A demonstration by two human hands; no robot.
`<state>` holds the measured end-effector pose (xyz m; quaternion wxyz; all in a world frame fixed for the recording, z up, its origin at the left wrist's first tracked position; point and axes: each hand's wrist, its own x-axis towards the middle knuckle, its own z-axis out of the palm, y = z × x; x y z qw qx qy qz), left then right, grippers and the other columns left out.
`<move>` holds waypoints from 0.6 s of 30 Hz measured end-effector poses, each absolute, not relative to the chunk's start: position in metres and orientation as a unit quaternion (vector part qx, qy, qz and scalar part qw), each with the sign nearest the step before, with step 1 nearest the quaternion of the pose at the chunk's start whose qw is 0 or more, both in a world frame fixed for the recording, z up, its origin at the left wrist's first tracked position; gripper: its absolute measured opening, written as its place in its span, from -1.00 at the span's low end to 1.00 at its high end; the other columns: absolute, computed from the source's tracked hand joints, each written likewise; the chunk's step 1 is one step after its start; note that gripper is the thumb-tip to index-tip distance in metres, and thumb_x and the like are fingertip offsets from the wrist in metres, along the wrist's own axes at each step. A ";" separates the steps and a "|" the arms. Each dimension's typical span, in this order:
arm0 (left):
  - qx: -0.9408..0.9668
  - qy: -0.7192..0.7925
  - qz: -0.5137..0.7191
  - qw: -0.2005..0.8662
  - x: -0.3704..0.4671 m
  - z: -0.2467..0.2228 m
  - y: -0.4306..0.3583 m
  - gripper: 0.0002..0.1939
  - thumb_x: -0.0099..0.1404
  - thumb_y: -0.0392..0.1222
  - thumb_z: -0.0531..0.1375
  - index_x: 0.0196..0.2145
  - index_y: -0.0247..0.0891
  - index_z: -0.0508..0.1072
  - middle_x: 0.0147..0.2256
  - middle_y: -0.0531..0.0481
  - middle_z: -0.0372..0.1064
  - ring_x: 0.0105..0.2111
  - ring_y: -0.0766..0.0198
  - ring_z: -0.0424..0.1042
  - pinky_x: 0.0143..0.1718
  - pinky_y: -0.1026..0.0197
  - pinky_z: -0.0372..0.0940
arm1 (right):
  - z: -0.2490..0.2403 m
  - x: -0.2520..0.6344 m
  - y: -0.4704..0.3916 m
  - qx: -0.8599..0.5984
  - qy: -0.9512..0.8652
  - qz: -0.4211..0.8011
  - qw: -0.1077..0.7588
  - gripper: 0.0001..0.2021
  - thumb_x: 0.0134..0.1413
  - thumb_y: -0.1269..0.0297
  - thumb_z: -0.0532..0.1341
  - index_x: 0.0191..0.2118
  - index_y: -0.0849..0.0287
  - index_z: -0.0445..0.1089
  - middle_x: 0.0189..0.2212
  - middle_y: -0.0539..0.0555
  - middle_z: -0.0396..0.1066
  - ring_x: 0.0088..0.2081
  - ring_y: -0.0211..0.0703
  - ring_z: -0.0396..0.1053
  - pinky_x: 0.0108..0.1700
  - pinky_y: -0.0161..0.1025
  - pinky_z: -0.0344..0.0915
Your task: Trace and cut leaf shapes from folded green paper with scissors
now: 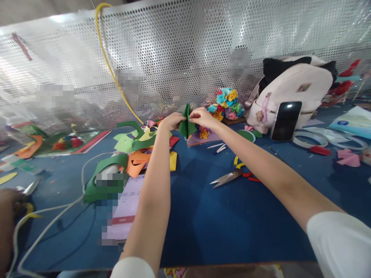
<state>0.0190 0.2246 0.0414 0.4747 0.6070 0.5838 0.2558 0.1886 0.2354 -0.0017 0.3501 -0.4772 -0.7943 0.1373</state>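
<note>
A folded piece of dark green paper (187,122) stands upright between my hands, above the far part of the blue table. My left hand (171,121) pinches its left side, and my right hand (202,117) pinches its right side. Behind my right hand are colourful paper flowers (227,98) in blue, yellow, red and pink. Scissors (232,175) with yellow and red handles lie open below my right forearm. Light green paper scraps (124,142) and orange paper (136,162) lie left of my left hand.
A phone (286,120) leans on a pale backpack (298,83) at the right, with tape rolls (309,139) beside it. Another phone showing a timer (127,208) lies by my left forearm. White cables (52,235) cross the left side, near another person's hand (7,216). A perforated metal panel (179,58) stands behind.
</note>
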 end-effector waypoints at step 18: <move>0.606 0.566 0.286 0.480 0.019 0.031 0.236 -0.64 0.45 -0.06 0.25 0.12 -0.27 0.44 0.07 -0.15 0.43 -0.04 0.08 0.51 -0.05 -0.05 0.48 | -0.004 0.184 0.232 -0.454 -0.824 0.053 0.334 -0.76 0.27 0.19 0.32 -0.05 0.21 0.51 0.19 0.17 0.40 0.31 0.17 0.21 0.33 0.27 0.08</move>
